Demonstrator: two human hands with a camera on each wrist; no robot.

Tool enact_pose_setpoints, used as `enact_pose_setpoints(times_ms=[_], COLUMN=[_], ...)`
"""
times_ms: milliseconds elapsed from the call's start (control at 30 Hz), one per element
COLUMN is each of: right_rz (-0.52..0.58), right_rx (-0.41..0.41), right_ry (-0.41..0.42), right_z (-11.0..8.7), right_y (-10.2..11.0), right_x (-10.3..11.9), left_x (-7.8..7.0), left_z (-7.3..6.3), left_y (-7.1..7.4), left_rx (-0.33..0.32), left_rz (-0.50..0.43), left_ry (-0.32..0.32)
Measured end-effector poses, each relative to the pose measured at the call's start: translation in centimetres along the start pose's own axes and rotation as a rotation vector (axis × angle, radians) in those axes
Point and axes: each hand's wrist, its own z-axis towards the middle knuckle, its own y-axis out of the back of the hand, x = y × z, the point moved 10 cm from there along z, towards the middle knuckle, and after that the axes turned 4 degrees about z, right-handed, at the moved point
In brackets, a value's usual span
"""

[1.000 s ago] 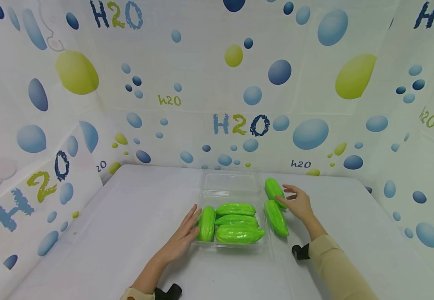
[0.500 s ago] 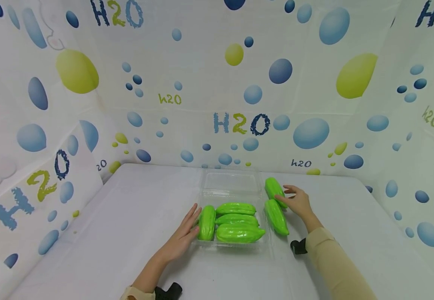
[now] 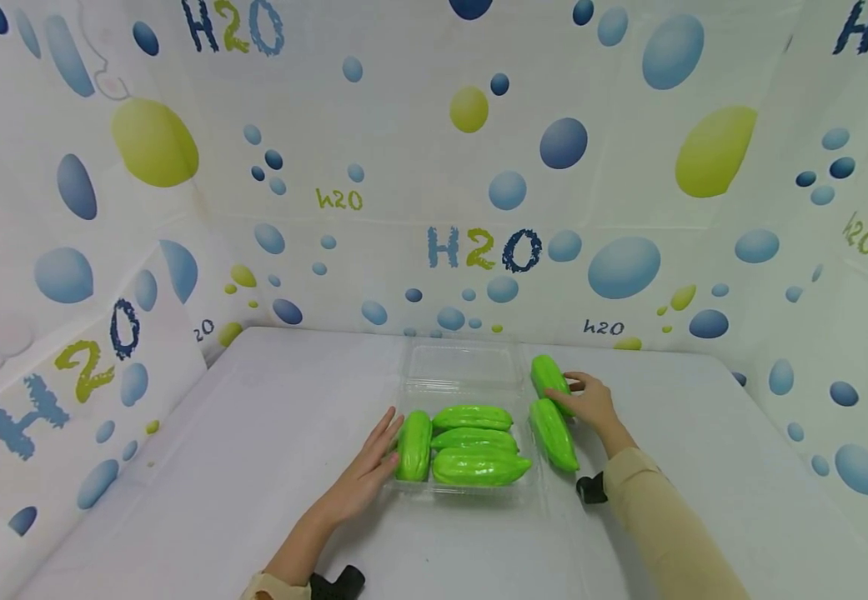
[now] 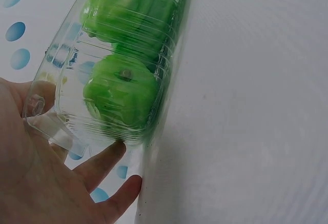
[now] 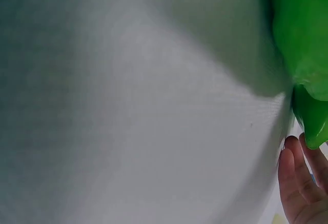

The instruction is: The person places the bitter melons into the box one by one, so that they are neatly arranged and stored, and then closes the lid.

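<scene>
A clear plastic clamshell box (image 3: 466, 490) stands open, holding several glossy green cucumber-like vegetables (image 3: 481, 467) with lengthwise ridges. My left hand (image 3: 364, 468) lies along the box's left side, fingers stretched out. In the left wrist view, its fingertips meet the box corner beside one vegetable's stem end (image 4: 122, 88). Two more such vegetables lie right of the box. My right hand (image 3: 591, 403) has its thumb and fingers on either side of the farther one (image 3: 547, 372); the nearer one (image 3: 555, 437) lies against it. The right wrist view shows fingers (image 5: 289, 175) at a pointed green tip (image 5: 313, 121).
The box's transparent lid (image 3: 464, 364) is folded back toward the rear of the white table (image 3: 268, 392). A patterned sheet (image 3: 396, 150) with blue and green drops rises behind and at both sides. Black wrist mounts (image 3: 338, 583) show below the hands.
My right hand has shifted slightly left, its fingers closing in on the farther loose vegetable. The left hand, the box and the vegetables inside have stayed in place.
</scene>
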Motion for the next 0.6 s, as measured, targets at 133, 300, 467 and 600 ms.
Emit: enact_pose_setpoints(times_ms=[133,300,467,600], right_rz=[-0.011,0.002,0.017,0.027], right_rx=[-0.001,0.003,0.002,-0.001], right_ry=[-0.028,-0.055,-0.063,-0.058], right_z=[-0.02,-0.21,-0.27,-0.22], right_y=[0.0,0.09,0.12,0.19], right_x=[-0.14,-0.21,-0.21,-0.2], left_x=[-0.08,-0.17,-0.17,-0.11], left_z=[-0.01,-0.02,-0.04,0.01], left_y=[-0.01,0.0,-0.03,-0.02], left_rx=[0.002,0.002,0.005,0.005], left_rz=[0.003,0.004,-0.006,-0.004], left_ry=[-0.001,-0.011,-0.011,-0.02])
